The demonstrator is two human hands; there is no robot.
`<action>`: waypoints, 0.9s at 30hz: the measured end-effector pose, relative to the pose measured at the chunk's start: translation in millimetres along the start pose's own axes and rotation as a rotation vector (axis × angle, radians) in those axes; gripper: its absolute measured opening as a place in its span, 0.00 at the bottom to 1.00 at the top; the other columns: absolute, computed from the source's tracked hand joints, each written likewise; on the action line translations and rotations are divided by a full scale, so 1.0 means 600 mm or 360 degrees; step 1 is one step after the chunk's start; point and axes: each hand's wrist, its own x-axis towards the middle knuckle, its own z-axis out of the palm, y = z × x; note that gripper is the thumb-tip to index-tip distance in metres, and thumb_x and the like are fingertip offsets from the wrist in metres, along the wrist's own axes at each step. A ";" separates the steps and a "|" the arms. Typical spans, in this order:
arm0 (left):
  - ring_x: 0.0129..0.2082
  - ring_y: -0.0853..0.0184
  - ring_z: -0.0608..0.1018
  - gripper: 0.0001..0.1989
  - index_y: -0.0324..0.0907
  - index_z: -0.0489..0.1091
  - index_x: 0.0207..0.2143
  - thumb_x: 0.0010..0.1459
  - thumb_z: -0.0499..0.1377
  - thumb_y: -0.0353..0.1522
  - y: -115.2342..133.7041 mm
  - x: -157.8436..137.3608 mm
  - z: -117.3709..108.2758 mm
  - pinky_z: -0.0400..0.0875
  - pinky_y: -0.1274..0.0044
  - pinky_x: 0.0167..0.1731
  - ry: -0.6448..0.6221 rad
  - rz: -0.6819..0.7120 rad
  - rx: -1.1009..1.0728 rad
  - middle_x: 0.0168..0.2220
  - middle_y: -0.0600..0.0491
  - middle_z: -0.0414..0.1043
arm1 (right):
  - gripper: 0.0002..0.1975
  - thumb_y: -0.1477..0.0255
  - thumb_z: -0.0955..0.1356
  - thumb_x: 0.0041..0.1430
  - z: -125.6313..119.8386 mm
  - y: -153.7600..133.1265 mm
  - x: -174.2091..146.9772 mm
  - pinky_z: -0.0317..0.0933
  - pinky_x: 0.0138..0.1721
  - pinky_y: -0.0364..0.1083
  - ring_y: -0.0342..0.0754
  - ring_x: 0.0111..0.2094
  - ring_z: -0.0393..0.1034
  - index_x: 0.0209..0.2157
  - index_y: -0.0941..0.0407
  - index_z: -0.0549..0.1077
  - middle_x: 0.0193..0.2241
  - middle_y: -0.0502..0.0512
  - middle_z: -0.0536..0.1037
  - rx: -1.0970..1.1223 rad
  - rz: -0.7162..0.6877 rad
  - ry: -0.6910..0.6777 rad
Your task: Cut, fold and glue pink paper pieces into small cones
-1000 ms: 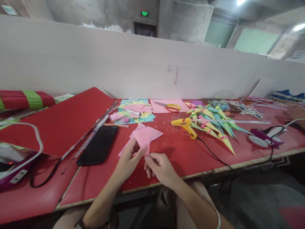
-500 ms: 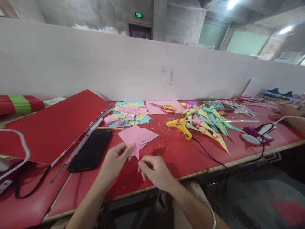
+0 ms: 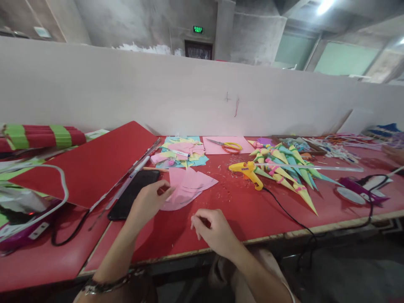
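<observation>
Pink paper pieces [image 3: 189,187] lie on the red tabletop in front of me, overlapping, with a rounded lower edge. My left hand [image 3: 150,204] is at their left edge. Its thumb and forefinger are apart and bent, and I see no paper pinched between them. To the right and nearer the table edge is my right hand [image 3: 214,231], its fingers curled and the thumb tip against the forefinger. Nothing shows between those fingertips. A black phone [image 3: 131,195] lies beside my left hand, partly covered by it.
A yellow glue gun [image 3: 248,172] with a black cord lies to the right, beside a pile of paper cones [image 3: 287,166]. Scissors [image 3: 229,146] rest on a pink sheet [image 3: 211,148] at the back. Paper scraps [image 3: 181,149] and a red board [image 3: 104,164] are left.
My left hand has let go of the pink paper's pointed fold, and the paper has spread out flatter. The hands are farther apart. The view has turned left.
</observation>
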 end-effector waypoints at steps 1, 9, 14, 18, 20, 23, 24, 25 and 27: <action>0.20 0.69 0.68 0.15 0.43 0.62 0.20 0.48 0.50 0.44 0.002 -0.001 0.002 0.59 0.80 0.23 -0.0022 0.0031 -0.0022 0.17 0.57 0.66 | 0.14 0.71 0.59 0.57 0.000 -0.001 0.001 0.50 0.22 0.38 0.38 0.18 0.59 0.19 0.57 0.64 0.14 0.45 0.64 -0.0028 -0.0001 -0.0002; 0.20 0.68 0.68 0.17 0.43 0.62 0.21 0.46 0.50 0.47 -0.009 -0.013 -0.008 0.59 0.78 0.22 -0.0069 0.0019 -0.0062 0.17 0.57 0.65 | 0.18 0.63 0.59 0.57 -0.144 0.024 -0.014 0.50 0.23 0.40 0.40 0.18 0.58 0.17 0.56 0.62 0.14 0.46 0.62 -0.0813 0.0148 0.0897; 0.21 0.66 0.70 0.18 0.42 0.64 0.23 0.44 0.53 0.48 -0.003 -0.013 -0.008 0.62 0.77 0.23 -0.0115 0.0002 -0.0248 0.19 0.55 0.69 | 0.21 0.61 0.66 0.48 -0.231 0.084 -0.002 0.58 0.33 0.46 0.53 0.38 0.66 0.42 0.58 0.66 0.35 0.59 0.73 -0.1347 0.0398 0.1139; 0.22 0.66 0.70 0.17 0.42 0.64 0.24 0.44 0.55 0.47 0.002 -0.011 -0.001 0.62 0.78 0.24 -0.0147 -0.0005 -0.0313 0.20 0.55 0.69 | 0.17 0.64 0.62 0.54 -0.246 0.117 0.036 0.59 0.39 0.46 0.53 0.42 0.67 0.42 0.59 0.66 0.40 0.61 0.73 -0.1306 0.0536 0.0716; 0.23 0.66 0.70 0.17 0.42 0.63 0.23 0.44 0.55 0.47 -0.003 -0.011 0.001 0.63 0.78 0.25 -0.0171 -0.0002 -0.0342 0.21 0.54 0.69 | 0.13 0.66 0.61 0.56 -0.252 0.124 0.046 0.59 0.37 0.44 0.51 0.39 0.69 0.40 0.58 0.68 0.37 0.58 0.75 -0.1277 0.0559 0.0623; 0.24 0.65 0.71 0.16 0.42 0.63 0.24 0.44 0.56 0.46 -0.015 -0.011 0.001 0.64 0.77 0.26 -0.0188 -0.0012 -0.0378 0.22 0.54 0.70 | 0.13 0.67 0.61 0.56 -0.265 0.128 0.041 0.59 0.37 0.44 0.51 0.39 0.70 0.40 0.58 0.68 0.37 0.58 0.75 -0.1304 0.0587 0.0612; 0.24 0.65 0.72 0.16 0.42 0.64 0.24 0.44 0.56 0.46 -0.018 -0.011 0.000 0.64 0.77 0.27 -0.0189 -0.0012 -0.0387 0.22 0.54 0.70 | 0.13 0.67 0.61 0.56 -0.270 0.128 0.037 0.59 0.37 0.44 0.51 0.40 0.70 0.40 0.58 0.69 0.37 0.58 0.75 -0.1319 0.0601 0.0613; 0.24 0.65 0.72 0.16 0.42 0.64 0.24 0.44 0.56 0.45 -0.020 -0.011 0.000 0.65 0.77 0.27 -0.0190 -0.0010 -0.0397 0.22 0.54 0.70 | 0.13 0.67 0.61 0.56 -0.275 0.128 0.032 0.59 0.38 0.44 0.52 0.40 0.69 0.41 0.59 0.69 0.38 0.59 0.75 -0.1337 0.0616 0.0617; 0.24 0.65 0.71 0.15 0.42 0.65 0.24 0.44 0.56 0.45 -0.023 -0.011 0.000 0.65 0.77 0.27 -0.0190 -0.0007 -0.0420 0.22 0.54 0.71 | 0.15 0.69 0.61 0.56 -0.284 0.128 0.025 0.58 0.38 0.44 0.52 0.41 0.69 0.43 0.61 0.68 0.38 0.62 0.75 -0.1379 0.0653 0.0634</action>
